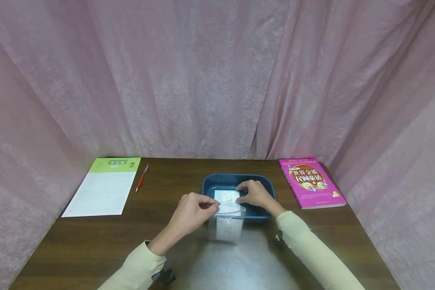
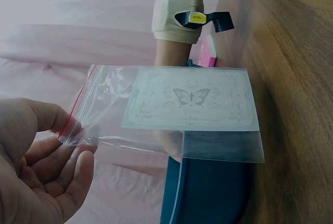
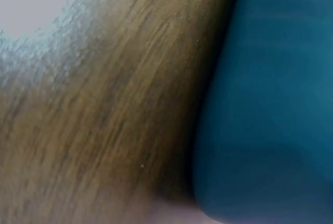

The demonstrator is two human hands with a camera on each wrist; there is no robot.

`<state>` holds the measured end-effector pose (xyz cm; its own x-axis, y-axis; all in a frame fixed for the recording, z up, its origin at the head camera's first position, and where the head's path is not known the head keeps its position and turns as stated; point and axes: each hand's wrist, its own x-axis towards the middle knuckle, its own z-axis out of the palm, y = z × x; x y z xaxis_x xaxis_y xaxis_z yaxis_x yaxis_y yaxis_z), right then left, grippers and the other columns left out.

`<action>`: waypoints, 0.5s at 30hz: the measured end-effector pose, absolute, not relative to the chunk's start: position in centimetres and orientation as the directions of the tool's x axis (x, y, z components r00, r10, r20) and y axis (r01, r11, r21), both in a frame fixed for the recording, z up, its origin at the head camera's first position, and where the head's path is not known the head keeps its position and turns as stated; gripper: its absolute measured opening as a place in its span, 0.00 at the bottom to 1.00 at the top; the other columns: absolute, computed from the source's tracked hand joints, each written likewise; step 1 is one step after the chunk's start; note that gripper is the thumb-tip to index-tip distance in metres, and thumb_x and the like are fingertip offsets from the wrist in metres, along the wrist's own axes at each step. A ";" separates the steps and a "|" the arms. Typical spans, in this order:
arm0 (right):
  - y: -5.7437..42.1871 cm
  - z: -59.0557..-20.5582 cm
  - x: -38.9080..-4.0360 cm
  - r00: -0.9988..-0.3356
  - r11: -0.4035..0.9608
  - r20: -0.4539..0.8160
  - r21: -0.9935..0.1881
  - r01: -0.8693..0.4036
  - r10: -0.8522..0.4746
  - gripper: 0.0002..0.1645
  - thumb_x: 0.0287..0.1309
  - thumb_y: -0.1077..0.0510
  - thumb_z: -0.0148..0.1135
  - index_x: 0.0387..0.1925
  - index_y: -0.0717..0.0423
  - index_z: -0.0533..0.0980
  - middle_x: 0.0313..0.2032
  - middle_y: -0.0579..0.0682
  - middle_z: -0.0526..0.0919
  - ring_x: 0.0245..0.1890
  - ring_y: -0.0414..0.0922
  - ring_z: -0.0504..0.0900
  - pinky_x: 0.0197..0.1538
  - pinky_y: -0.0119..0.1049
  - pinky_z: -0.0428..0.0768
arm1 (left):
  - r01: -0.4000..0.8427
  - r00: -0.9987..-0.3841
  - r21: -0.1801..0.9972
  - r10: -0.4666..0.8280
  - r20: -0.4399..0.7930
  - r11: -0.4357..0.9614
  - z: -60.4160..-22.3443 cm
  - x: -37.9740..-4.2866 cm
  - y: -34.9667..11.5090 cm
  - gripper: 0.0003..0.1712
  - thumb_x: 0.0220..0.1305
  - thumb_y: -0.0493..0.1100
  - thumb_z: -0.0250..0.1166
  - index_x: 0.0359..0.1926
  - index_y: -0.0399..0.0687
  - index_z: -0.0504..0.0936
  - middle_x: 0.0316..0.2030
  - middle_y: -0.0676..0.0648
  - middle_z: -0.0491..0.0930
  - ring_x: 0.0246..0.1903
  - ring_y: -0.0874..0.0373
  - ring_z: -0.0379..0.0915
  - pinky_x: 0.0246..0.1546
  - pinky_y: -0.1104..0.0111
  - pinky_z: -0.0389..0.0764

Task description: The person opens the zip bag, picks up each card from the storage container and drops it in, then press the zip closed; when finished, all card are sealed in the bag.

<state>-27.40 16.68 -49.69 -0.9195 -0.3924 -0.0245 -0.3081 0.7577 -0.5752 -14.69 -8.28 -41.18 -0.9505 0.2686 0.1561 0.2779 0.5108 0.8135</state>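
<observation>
My left hand (image 1: 193, 211) pinches the zip end of a clear zip-lock bag (image 2: 114, 86) with a red seal line. Inside the bag lies a pale card (image 2: 190, 99) printed with a butterfly and an ornate border. The bag hangs in front of the near rim of a blue tray (image 1: 207, 183). My right hand (image 1: 255, 193) reaches into the tray, its thumb and fingertips at the right edge of a white card (image 1: 224, 195). I cannot tell whether they grip it. In the right wrist view only the tray's outer wall (image 3: 265, 104) and wood show.
On the brown table (image 1: 181, 257), a lined writing pad (image 1: 101, 193) with a green header lies at the left, beside a red pen (image 1: 142, 178). To the right lies a pink book (image 1: 311, 183). Pink curtains (image 1: 203, 80) hang behind and at both sides.
</observation>
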 end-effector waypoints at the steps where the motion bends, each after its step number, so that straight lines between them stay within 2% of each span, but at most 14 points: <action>1: 16.6 -49.8 -27.4 -0.918 0.763 -0.022 -0.565 -0.314 -0.395 0.23 0.50 0.55 0.81 0.49 0.55 0.86 0.49 0.53 0.88 0.48 0.49 0.84 0.54 0.48 0.82 | 0.278 -0.951 0.813 0.269 0.155 0.511 -41.2 -14.7 -8.3 0.07 0.65 0.40 0.69 0.40 0.45 0.92 0.32 0.53 0.89 0.28 0.63 0.79 0.28 0.71 0.82; 15: 16.3 -49.9 -27.3 -0.918 0.769 -0.006 -0.549 -0.328 -0.396 0.22 0.48 0.57 0.82 0.47 0.56 0.86 0.47 0.52 0.88 0.49 0.50 0.85 0.54 0.48 0.82 | 0.274 -0.951 0.812 0.271 0.149 0.515 -41.2 -14.8 -8.1 0.07 0.65 0.40 0.69 0.40 0.45 0.92 0.32 0.54 0.89 0.29 0.64 0.80 0.28 0.71 0.81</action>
